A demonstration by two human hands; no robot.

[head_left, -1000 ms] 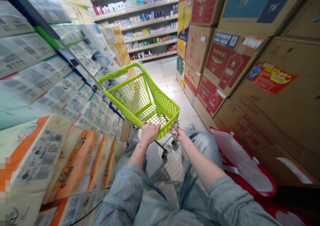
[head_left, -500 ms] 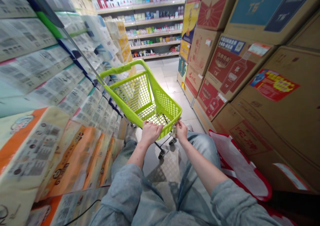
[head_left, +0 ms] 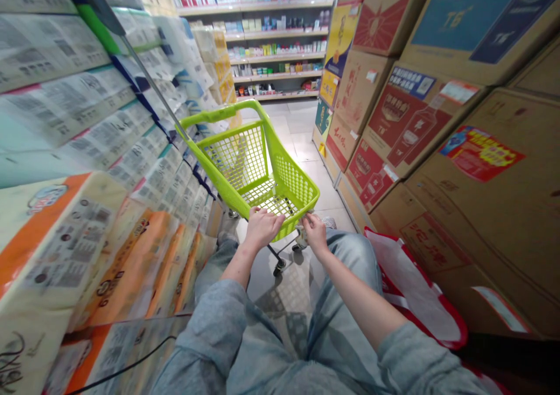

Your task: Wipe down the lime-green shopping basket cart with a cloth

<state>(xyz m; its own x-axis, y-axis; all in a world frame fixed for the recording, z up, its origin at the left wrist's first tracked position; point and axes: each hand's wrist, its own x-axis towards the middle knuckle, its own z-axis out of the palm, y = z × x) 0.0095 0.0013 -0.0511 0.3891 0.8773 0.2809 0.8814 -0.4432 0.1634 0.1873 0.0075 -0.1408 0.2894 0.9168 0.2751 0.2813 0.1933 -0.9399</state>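
A lime-green shopping cart (head_left: 283, 226) stands between my knees, its basket bare inside. My left hand (head_left: 263, 227) is closed over the near rim of the basket, fingers curled inward. At the near right corner, my right hand (head_left: 314, 233) is closed in a pinch right by the rim. Below its fingertips shows a small whitish, crumpled-looking thing (head_left: 300, 238); its kind and whether the fingers hold it are unclear. The cart's black caster wheels (head_left: 279, 266) rest on the floor, partly behind my hands.
Packs of tissue paper (head_left: 118, 261) are stacked along the left. Cardboard cartons (head_left: 476, 208) form a wall on the right, with a red-and-white bag (head_left: 415, 284) at their foot. Shelves of small goods (head_left: 280, 35) stand beyond the tiled floor (head_left: 301, 129).
My right hand has shifted slightly left and up along the basket's corner. The left hand keeps its place on the rim. The whole view has swung slightly.
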